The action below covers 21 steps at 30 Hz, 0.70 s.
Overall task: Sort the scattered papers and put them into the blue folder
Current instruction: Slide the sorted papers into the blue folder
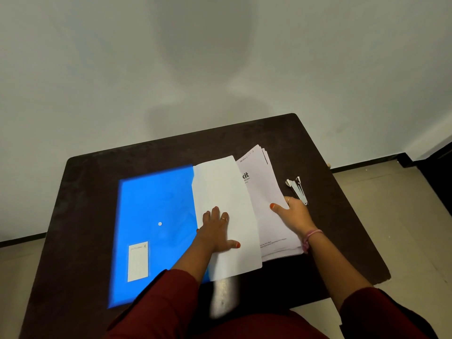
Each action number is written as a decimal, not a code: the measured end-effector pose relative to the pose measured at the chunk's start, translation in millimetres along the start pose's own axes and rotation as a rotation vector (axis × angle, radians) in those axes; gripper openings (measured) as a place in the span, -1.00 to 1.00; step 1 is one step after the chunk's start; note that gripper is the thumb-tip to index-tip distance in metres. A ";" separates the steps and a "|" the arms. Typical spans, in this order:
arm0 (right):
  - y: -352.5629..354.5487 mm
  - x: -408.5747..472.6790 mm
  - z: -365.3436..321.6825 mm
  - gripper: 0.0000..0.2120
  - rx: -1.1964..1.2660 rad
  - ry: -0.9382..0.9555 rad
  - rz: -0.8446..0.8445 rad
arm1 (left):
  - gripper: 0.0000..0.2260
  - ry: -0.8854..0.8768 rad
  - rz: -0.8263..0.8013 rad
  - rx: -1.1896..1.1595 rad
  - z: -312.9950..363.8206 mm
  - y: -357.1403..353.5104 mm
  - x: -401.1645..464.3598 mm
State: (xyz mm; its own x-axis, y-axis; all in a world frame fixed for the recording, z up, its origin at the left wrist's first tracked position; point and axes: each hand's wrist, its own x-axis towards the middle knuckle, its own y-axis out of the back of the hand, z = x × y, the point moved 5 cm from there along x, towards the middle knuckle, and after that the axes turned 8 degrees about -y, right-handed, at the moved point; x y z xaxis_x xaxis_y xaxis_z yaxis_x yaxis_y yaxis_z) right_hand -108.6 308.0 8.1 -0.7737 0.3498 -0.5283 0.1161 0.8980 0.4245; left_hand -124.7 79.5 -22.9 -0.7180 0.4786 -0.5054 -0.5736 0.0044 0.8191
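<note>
A person at a dark table (pixel 305 143) sorts papers beside a blue folder (pixel 156 204).

Nearest, the left hand (pixel 216 231) lies flat with fingers spread, pressing a blank white sheet (pixel 227 187) whose left edge overlaps the folder. The right hand (pixel 292 214) curls around the right edge of the paper stack (pixel 269 192), thumb on top. The folder lies shut to the left, with a white snap dot (pixel 160 224) and a pale label (pixel 138 261) whose print is too blurred to read. The stack's top page shows bold letters "kit"; its smaller lines are illegible. A metal stapler (pixel 297 189) sits just beyond the right hand. Likely risks: the fanned far corners could slip apart when lifted, and the loose sheet could slide.
</note>
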 end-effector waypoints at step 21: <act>121.1 23.7 -21.0 -0.84 0.263 0.007 0.040 | -0.07 -0.027 -0.107 0.128 2.6 -3.8 -5.0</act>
State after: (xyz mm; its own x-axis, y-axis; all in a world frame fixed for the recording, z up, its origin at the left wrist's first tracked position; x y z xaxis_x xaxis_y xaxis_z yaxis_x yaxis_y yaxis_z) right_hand -125.9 419.4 62.4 -0.7694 0.3857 -0.5091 0.3042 0.9222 0.2389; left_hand -118.0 79.4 -22.8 -0.6437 0.4933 -0.5851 -0.5900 0.1671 0.7899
